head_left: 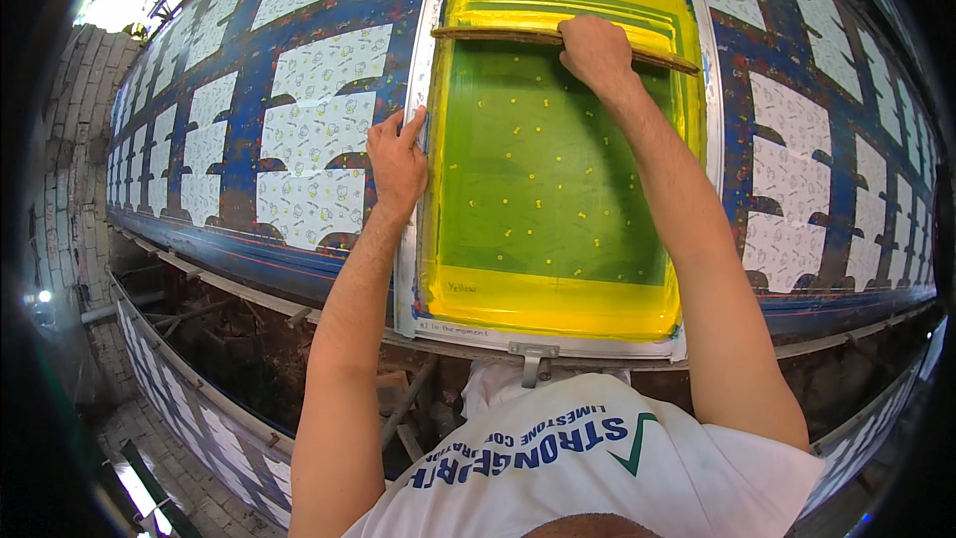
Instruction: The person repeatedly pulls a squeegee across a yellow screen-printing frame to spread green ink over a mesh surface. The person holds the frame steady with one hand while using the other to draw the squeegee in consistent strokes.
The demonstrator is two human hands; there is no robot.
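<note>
My right hand (pixel 595 52) is closed around a long wooden-edged squeegee (pixel 478 32), lying crosswise near the top of a printing screen (pixel 538 189). The screen has a pale metal frame, yellow ink along its top and bottom, and green mesh dotted with small yellow marks. My left hand (pixel 396 154) grips the frame's left side, index finger extended along it. A metal clamp bracket (pixel 530 357) sits at the middle of the frame's lower edge. Under the screen lies a long blue printing table (pixel 239 189) with rows of small-patterned white fabric pieces.
More white patterned pieces (pixel 792 179) lie on both sides of the screen. Below the table's near edge are a wooden rail (pixel 846 334), pipes and a lower level with more white pieces (pixel 189 408). A brick-paved floor (pixel 70 139) shows at far left.
</note>
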